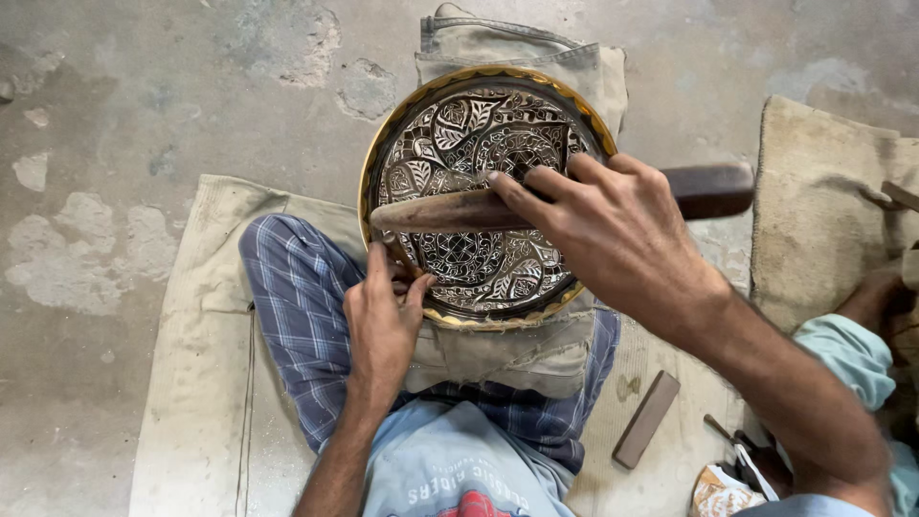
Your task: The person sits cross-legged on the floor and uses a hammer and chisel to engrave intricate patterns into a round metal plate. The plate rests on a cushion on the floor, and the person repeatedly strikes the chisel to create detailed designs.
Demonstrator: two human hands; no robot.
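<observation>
A round brass plate (479, 115) with dark engraved leaf patterns rests on a folded cloth pad (517, 354) over my leg. My right hand (613, 230) grips a long wooden mallet (440, 213), holding it flat across the plate, the dark handle end (708, 190) sticking out to the right. My left hand (383, 316) pinches a small metal tool at the plate's lower left rim; the tool itself is mostly hidden by the fingers.
I sit on a beige mat (201, 383) on a rough concrete floor (144, 105). A brown flat bar (646, 419) lies by my right side, small tools (732, 469) near it. Another person's arm in a light-blue sleeve (852, 349) is at right.
</observation>
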